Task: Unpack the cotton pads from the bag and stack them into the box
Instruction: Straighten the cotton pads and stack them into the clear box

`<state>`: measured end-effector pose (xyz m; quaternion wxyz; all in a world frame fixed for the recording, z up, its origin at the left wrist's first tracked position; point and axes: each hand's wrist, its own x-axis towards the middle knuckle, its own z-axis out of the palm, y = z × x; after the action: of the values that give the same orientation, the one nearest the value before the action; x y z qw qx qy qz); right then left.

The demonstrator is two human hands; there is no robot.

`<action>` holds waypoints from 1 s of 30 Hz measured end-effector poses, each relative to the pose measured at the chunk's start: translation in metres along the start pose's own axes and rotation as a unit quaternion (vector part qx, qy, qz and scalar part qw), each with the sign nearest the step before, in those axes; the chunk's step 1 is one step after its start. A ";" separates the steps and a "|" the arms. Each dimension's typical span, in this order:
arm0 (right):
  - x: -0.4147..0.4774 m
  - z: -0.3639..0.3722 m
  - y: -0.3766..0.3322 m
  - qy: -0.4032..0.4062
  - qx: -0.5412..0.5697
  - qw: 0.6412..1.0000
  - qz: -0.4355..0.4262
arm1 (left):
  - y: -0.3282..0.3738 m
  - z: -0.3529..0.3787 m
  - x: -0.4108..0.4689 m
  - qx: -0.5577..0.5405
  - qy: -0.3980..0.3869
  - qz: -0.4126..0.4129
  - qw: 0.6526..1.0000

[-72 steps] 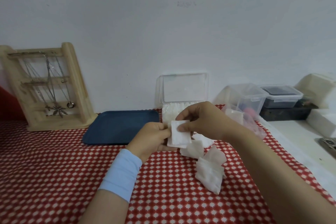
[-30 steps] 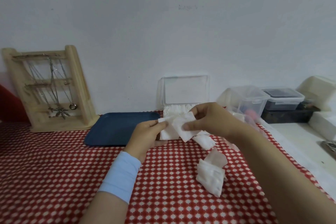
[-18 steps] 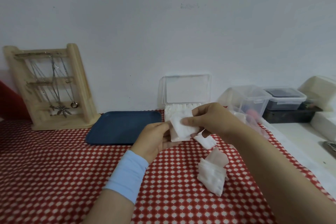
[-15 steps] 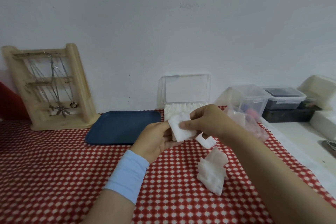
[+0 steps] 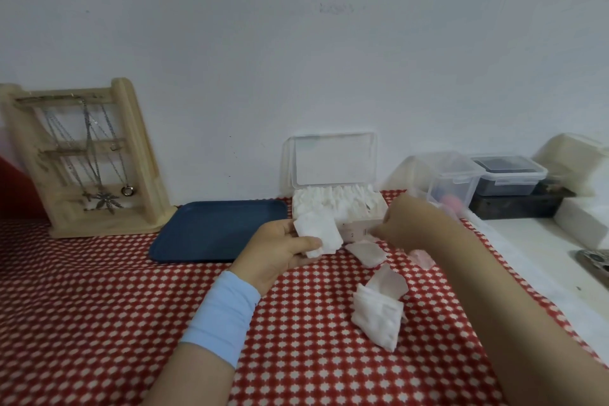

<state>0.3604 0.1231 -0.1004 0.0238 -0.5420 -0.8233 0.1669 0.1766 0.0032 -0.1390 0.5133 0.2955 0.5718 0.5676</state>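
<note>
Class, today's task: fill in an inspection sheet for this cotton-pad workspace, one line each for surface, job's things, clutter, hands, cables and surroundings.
Surface: red-and-white checked cloth, lying flat.
Job's things: clear box, lid up, packed with white pads; bag lying on the cloth nearer the person, with pads inside.
Clutter: blue tray, wooden stand hung with necklaces, lidded plastic containers.
Hands: left hand grips a few cotton pads; right hand is blurred in front of the box, grip unclear.
Cables: nothing seen.
Surroundings: white wall behind, white counter at right.
</note>
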 end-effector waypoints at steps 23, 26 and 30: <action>-0.020 -0.010 -0.024 -0.083 0.423 0.895 -0.115 | -0.001 0.007 -0.003 -0.039 0.021 0.018 0.999; -0.020 0.001 -0.032 -0.045 0.339 0.932 -0.118 | 0.000 0.008 -0.002 -0.053 0.015 0.015 0.998; -0.017 0.004 -0.032 -0.017 0.309 0.943 -0.123 | 0.002 0.007 -0.001 -0.072 0.022 -0.004 0.997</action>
<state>0.3379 0.0951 -0.0918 0.1964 -0.3995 -0.7920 0.4178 0.1833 0.0048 -0.1359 0.5227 0.2425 0.5418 0.6119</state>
